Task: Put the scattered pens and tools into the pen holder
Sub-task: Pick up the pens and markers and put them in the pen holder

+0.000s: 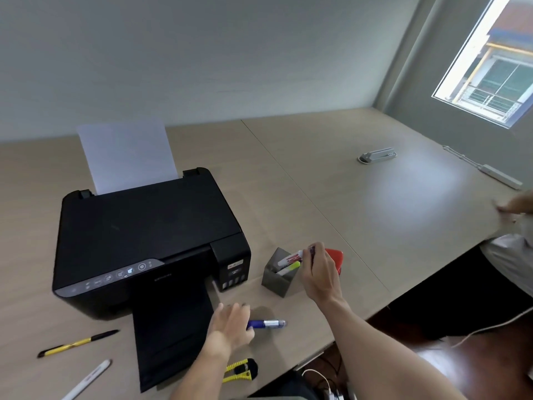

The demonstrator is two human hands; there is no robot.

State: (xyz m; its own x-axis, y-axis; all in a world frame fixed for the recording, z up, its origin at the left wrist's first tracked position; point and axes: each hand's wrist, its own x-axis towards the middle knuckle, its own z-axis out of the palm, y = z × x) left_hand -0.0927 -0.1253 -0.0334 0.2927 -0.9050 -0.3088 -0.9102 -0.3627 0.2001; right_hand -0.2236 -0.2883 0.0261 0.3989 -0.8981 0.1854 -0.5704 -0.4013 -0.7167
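A grey square pen holder (275, 280) stands right of the printer, with a yellow-green highlighter (291, 268) leaning inside it. My right hand (320, 274) grips a white marker (290, 259) with a red label, its lower end inside the holder. My left hand (230, 324) lies over a blue and silver pen (266, 324) on the table, fingers on its blue end. A yellow and black pen (76, 342) and a white pen (88, 378) lie at the front left. A yellow and black utility knife (240, 370) rests near the front edge.
A black printer (144, 235) with paper and an extended output tray fills the left. A red object (336, 259) sits behind my right hand. A grey stapler-like item (377, 155) lies far back. Another person (516, 226) is at the right table edge.
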